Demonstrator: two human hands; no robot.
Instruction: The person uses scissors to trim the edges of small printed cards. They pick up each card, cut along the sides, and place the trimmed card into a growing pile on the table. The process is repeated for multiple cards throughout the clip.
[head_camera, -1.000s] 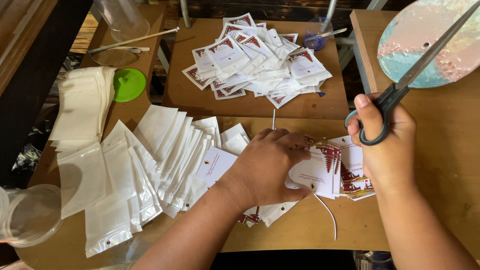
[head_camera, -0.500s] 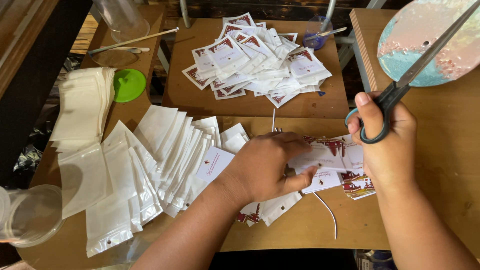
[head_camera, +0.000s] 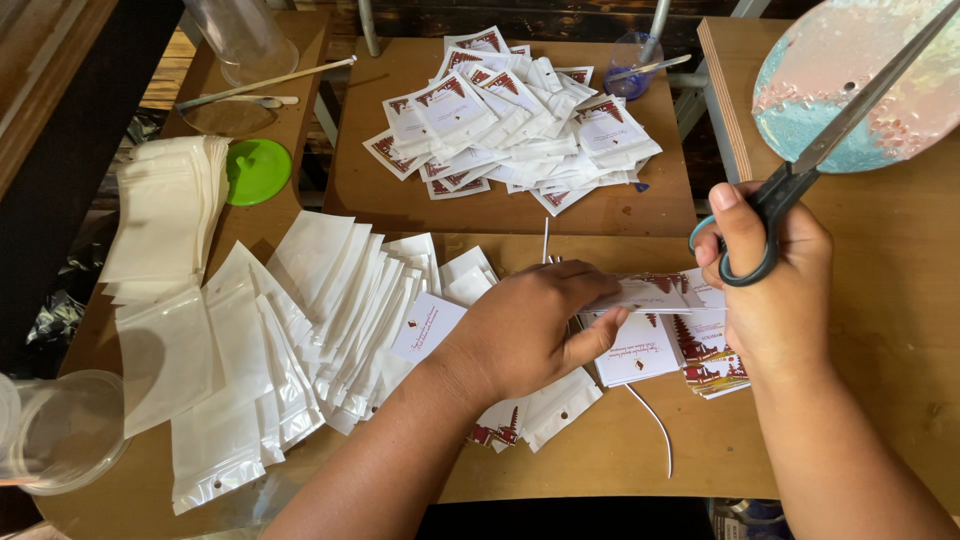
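At my far left sits a clear plastic cup (head_camera: 62, 432) on its side at the table's edge, well out of my way. Above it a neat stack of blank white pouches (head_camera: 160, 215) waits beside a green lid (head_camera: 256, 170). Next comes a fan of glossy zip pouches (head_camera: 290, 330), spread overlapping so that, I judge, each edge is easy to catch with one finger.

My left hand (head_camera: 530, 335) lies palm down in the middle, fingers bent and pinching a white printed card (head_camera: 650, 293) at its left end, thumb underneath. The hand also weighs down the small cards and pouches beneath it, which keeps them from sliding. Just beside it, a further printed card (head_camera: 640, 355) lies flat on a small stack of red-patterned cards (head_camera: 710, 360), kept close so I need not reach.

On the far table a loose heap of filled packets (head_camera: 520, 120) is set apart from the blank ones, which keeps them from mixing.

My right hand (head_camera: 770, 290) is clenched around the handles of black-and-teal scissors (head_camera: 800, 180), thumb through a loop, blades pointing up and away to the right over a round pastel board (head_camera: 860, 90). I hold them raised, clear of the cards. A thin white strip (head_camera: 655, 425) lies on the wood near my wrist.
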